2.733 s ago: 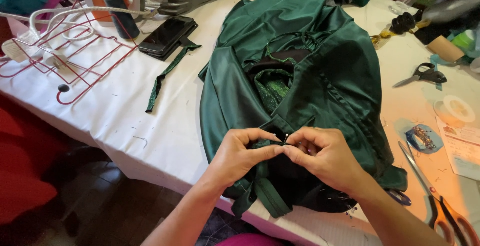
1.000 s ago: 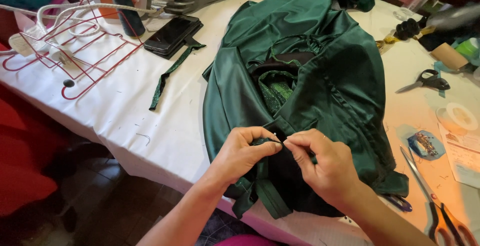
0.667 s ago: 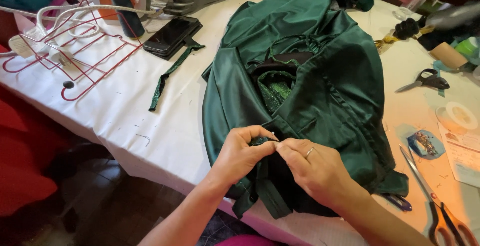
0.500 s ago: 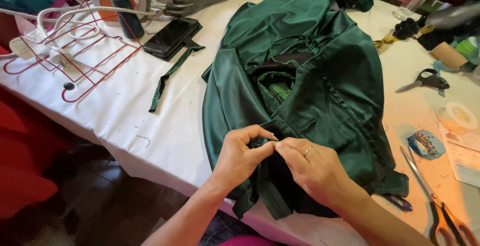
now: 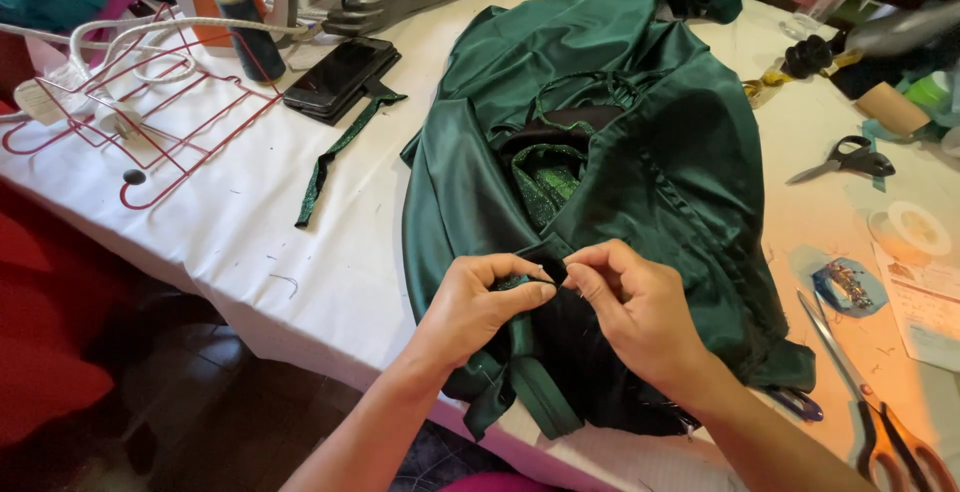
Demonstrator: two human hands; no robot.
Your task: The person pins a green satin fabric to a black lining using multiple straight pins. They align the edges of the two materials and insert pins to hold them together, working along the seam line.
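A dark green satin garment (image 5: 640,142) lies spread over the white table (image 5: 250,242), with a glittery green lining showing at its opening. My left hand (image 5: 480,307) pinches a fold of the garment's near edge between thumb and fingers. My right hand (image 5: 635,307) faces it, fingertips pinched together at the same spot on the dark seam, almost touching the left thumb. Whether a needle or pin sits between the fingers is too small to tell.
A loose green fabric strip (image 5: 335,157) lies left of the garment, beside a black phone (image 5: 338,74), a dark thread spool (image 5: 250,32) and red wire hangers (image 5: 150,117). On the right lie black scissors (image 5: 845,160), large orange-handled scissors (image 5: 880,407), a tape roll (image 5: 910,229) and a pin holder (image 5: 848,285).
Both hands stay at the same spot on the garment's edge. The right hand's fingers have shifted slightly, pinching closer to the left thumb.
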